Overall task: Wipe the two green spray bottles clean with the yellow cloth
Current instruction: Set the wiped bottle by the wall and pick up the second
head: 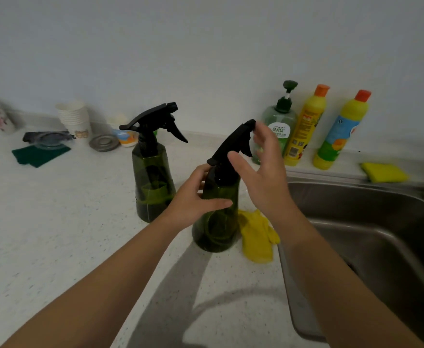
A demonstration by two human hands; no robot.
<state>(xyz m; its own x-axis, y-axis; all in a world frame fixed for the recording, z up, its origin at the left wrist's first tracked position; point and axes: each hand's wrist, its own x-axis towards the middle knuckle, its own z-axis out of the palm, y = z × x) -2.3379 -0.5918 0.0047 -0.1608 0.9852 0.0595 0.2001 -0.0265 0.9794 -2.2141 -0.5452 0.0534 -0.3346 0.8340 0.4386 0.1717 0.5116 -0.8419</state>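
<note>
Two dark green spray bottles with black trigger heads are on the speckled counter. The far bottle [153, 182] stands upright by itself. The near bottle [218, 222] leans to the right, and my left hand [196, 197] grips its shoulder. My right hand [263, 169] is spread open beside its black spray head [233, 146], fingertips at the nozzle, holding nothing. The yellow cloth [256, 237] lies crumpled on the counter just right of the near bottle, at the sink's edge.
A steel sink [371, 237] fills the right side. A green pump bottle [278, 126] and two yellow bottles [306, 126] stand by the wall. A yellow sponge [384, 172] lies behind the sink. Paper cups [75, 119], a green pad [40, 154] and a metal strainer [104, 143] sit at back left.
</note>
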